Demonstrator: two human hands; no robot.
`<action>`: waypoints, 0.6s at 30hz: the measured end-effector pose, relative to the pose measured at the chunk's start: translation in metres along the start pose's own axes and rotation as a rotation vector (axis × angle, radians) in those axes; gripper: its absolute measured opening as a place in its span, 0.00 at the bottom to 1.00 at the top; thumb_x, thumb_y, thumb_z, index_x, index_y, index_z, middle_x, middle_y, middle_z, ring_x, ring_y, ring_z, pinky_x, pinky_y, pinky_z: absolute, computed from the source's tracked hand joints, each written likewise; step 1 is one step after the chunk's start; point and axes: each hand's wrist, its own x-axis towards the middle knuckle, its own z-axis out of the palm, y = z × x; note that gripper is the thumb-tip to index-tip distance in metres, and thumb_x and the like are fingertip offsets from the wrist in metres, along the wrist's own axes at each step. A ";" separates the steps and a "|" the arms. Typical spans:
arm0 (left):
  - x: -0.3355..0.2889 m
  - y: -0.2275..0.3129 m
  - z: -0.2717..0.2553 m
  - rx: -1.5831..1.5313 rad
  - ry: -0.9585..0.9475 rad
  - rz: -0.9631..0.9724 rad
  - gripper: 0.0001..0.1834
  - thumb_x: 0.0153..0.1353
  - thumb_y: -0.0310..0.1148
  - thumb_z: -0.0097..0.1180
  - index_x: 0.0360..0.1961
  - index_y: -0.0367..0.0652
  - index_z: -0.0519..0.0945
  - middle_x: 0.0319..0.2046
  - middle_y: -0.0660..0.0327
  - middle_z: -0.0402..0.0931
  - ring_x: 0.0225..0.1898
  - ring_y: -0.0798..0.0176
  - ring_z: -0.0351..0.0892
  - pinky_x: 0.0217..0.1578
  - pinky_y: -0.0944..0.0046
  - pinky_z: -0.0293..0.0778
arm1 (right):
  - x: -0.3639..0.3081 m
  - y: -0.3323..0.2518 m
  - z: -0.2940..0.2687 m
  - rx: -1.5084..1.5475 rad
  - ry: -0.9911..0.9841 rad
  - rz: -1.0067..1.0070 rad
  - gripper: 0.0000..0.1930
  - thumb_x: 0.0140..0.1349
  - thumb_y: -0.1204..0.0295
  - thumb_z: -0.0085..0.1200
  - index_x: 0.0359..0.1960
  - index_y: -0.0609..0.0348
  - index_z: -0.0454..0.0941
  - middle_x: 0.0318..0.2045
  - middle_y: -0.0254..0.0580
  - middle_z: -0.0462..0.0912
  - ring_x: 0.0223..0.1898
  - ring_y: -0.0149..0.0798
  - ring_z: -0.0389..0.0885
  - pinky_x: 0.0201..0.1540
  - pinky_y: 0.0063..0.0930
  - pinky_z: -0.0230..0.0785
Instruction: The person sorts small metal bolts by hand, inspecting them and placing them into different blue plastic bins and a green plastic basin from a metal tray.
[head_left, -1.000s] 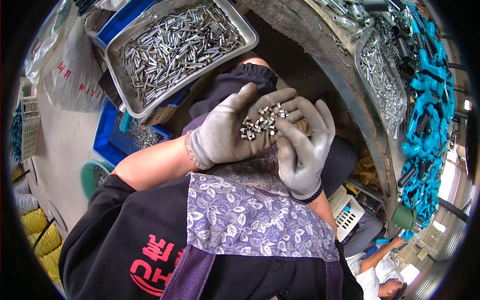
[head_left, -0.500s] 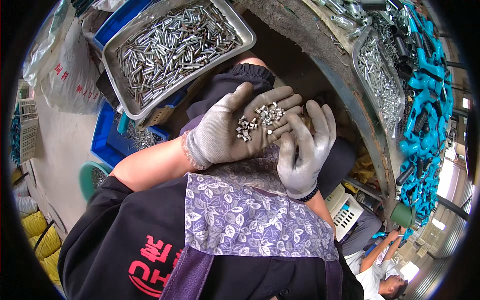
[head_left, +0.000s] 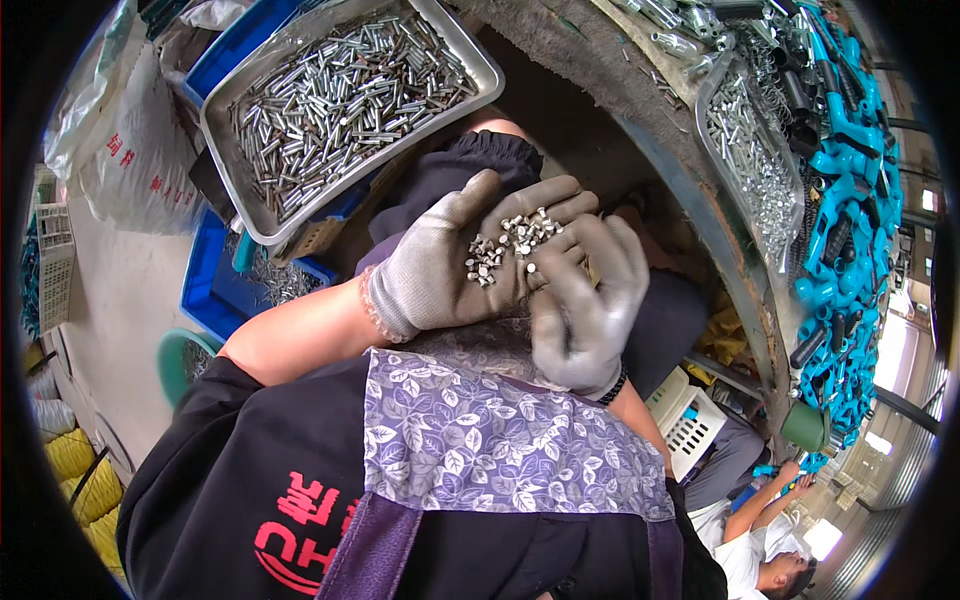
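- At the left, a pale grey concrete floor (head_left: 110, 290) is seen; a rectangular steel tray (head_left: 400, 150) is filled with loose metal pins (head_left: 345, 100).
- The grey-gloved left hand (head_left: 430, 265) is held palm up, fingers extended; short silver rivet-like metal pieces (head_left: 530, 232) are cradled loosely across its palm and fingers.
- The grey-gloved right hand (head_left: 585, 310) is curled beside the left fingers, its fingers bent and blurred; whether anything is pinched cannot be made out.
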 end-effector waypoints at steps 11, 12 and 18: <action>0.052 0.011 0.037 0.217 0.413 0.017 0.17 0.78 0.49 0.44 0.42 0.47 0.76 0.33 0.62 0.80 0.23 0.71 0.69 0.16 0.75 0.65 | -0.035 0.009 -0.037 -0.057 0.239 0.266 0.16 0.55 0.73 0.64 0.48 0.54 0.83 0.59 0.49 0.75 0.62 0.59 0.71 0.67 0.52 0.62; 0.069 0.011 0.056 0.280 0.341 -0.026 0.18 0.77 0.50 0.46 0.39 0.48 0.75 0.29 0.65 0.77 0.20 0.72 0.65 0.15 0.75 0.62 | -0.037 0.007 -0.037 -0.025 0.235 0.265 0.17 0.54 0.74 0.65 0.48 0.54 0.83 0.59 0.48 0.75 0.61 0.59 0.71 0.66 0.52 0.62; 0.220 -0.063 0.143 0.925 0.350 0.088 0.18 0.75 0.52 0.51 0.34 0.51 0.76 0.27 0.69 0.75 0.24 0.71 0.68 0.23 0.72 0.61 | -0.053 -0.001 -0.036 -0.074 0.292 0.266 0.19 0.50 0.72 0.66 0.46 0.53 0.83 0.57 0.50 0.77 0.59 0.59 0.72 0.62 0.50 0.66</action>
